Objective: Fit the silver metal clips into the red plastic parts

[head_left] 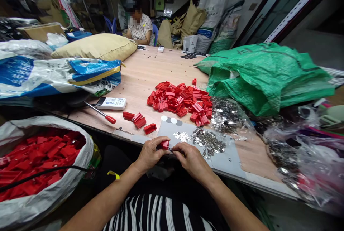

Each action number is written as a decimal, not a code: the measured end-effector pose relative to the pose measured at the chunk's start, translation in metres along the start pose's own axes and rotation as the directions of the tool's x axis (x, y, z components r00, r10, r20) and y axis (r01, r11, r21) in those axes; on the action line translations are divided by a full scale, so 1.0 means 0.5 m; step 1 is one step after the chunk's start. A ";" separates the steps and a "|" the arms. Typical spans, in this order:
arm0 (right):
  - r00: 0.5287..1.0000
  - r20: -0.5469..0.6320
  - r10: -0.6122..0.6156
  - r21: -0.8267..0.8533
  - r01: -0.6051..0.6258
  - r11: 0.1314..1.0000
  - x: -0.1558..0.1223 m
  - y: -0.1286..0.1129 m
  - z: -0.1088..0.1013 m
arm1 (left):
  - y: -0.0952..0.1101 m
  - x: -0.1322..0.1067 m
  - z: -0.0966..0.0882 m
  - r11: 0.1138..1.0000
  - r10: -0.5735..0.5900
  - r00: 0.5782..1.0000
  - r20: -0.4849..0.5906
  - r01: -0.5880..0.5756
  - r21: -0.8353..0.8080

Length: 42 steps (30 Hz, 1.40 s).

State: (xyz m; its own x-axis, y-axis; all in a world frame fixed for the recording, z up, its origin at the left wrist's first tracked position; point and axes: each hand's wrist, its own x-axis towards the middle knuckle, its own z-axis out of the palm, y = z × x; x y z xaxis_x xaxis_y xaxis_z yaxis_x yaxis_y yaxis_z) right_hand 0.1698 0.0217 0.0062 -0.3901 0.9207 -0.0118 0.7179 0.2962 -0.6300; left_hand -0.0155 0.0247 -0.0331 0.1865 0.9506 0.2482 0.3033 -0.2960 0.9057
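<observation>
Free down the middle of the table (145, 70) toward its far edge. Hemmed in along the left edge by a blue-and-white bag (53, 75) and a tan sack (99, 46); along the right edge by a green bag (266, 73) and clear bags of metal parts (295, 152). Blocked mid-table by a pile of red pieces (178, 100). Crowded near the front edge with loose red pieces (139, 120), a remote (111, 103), a red-handled screwdriver (100, 113) and heaps of small metal parts (208, 141) on a grey sheet (231, 159). Passable between remote and pile.
</observation>
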 end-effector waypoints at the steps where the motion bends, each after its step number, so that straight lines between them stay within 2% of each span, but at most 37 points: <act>1: 1.000 0.002 0.002 0.001 -0.002 1.000 -0.001 0.000 0.000 | 0.000 0.000 0.000 1.000 -0.002 1.000 0.002 0.002 -0.001; 7: 1.000 0.005 0.008 -0.034 -0.008 0.999 -0.003 -0.004 0.001 | -0.003 -0.001 0.000 1.000 -0.001 1.000 0.009 0.001 0.001; 15: 0.993 0.019 0.116 -0.251 -0.107 0.962 0.002 -0.054 0.011 | -0.001 -0.001 0.002 1.000 -0.002 1.000 0.013 0.001 0.016; 18: 0.992 -0.005 0.124 -0.277 -0.120 0.953 0.002 -0.058 0.018 | 0.000 -0.001 0.003 1.000 -0.007 1.000 0.005 0.007 0.015; 23: 0.999 -0.012 0.048 -0.135 -0.049 0.990 -0.004 -0.029 0.017 | 0.001 0.001 0.000 1.000 -0.015 1.000 0.014 0.015 -0.002; 28: 0.995 -0.101 -0.013 0.080 0.021 0.997 -0.021 -0.005 0.004 | 0.009 0.000 -0.005 0.999 -0.029 0.999 -0.013 0.029 -0.028; 31: 0.999 -0.035 0.018 0.174 -0.011 0.985 -0.033 -0.006 -0.008 | 0.026 -0.001 -0.002 0.977 -0.098 0.993 -0.069 0.083 -0.195; 33: 1.000 0.030 0.003 0.206 -0.009 0.979 -0.038 -0.011 -0.016 | 0.041 -0.001 0.001 0.903 -0.192 0.980 -0.061 0.152 -0.401; 34: 0.999 0.049 -0.014 0.213 0.003 0.977 -0.040 -0.015 -0.018 | 0.049 -0.002 0.003 0.834 -0.245 0.969 -0.037 0.191 -0.518; 37: 0.996 0.063 -0.057 0.210 0.043 0.977 -0.040 -0.028 -0.019 | 0.071 -0.005 0.007 0.522 -0.362 0.926 0.110 0.299 -0.799; 39: 0.996 0.057 -0.072 0.201 0.059 0.978 -0.037 -0.035 -0.016 | 0.081 -0.008 0.008 0.321 -0.389 0.898 0.208 0.344 -0.883; 42: 0.996 0.033 -0.080 0.204 0.071 0.976 -0.033 -0.041 -0.013 | 0.088 -0.013 0.009 0.149 -0.429 0.861 0.273 0.366 -0.919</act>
State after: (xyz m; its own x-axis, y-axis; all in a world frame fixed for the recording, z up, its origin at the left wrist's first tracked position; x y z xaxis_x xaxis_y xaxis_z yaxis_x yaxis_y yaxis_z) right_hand 0.1651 0.0022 0.0242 -0.4650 0.8852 0.0129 0.5556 0.3031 -0.7742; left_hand 0.0008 0.0051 0.0038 0.2862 0.9198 -0.2683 -0.7453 0.3897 0.5410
